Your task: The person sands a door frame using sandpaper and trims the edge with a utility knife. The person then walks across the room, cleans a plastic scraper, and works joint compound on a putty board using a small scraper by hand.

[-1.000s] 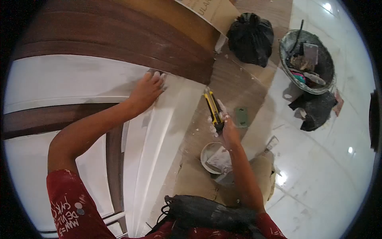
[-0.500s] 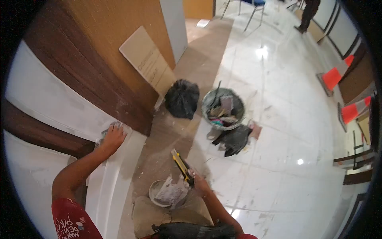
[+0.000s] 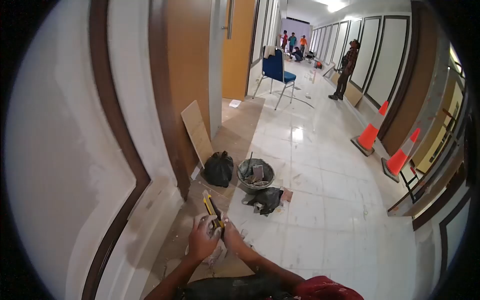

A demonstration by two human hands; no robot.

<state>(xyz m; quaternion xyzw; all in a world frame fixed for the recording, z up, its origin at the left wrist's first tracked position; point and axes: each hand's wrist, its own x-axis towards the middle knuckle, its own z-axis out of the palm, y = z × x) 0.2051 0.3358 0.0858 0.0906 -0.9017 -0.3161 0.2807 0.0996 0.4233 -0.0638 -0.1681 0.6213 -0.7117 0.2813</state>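
Observation:
A yellow and black utility knife [image 3: 210, 204] points up and away in front of my body, its blade end at the top. My right hand [image 3: 231, 236] is closed round the lower handle. My left hand [image 3: 204, 238] is on the knife from the other side, its fingers bent against the handle. Below my hands, a bowl with whitish material [image 3: 214, 255] is mostly hidden by my wrists. To my left runs the white wall panel [image 3: 55, 150] with dark brown trim [image 3: 141, 172].
Ahead stand a bucket of scraps [image 3: 256, 184], a black plastic bag [image 3: 218, 170] and a leaning board [image 3: 196, 131]. Another black bag [image 3: 267, 200] lies nearer. A blue chair [image 3: 274, 67], orange cones [image 3: 369, 134] and a standing person [image 3: 346, 70] are farther along the corridor; several people are beyond.
My left hand has left the wall trim and come to the knife in my right hand. The view has tilted up, showing more of the corridor.

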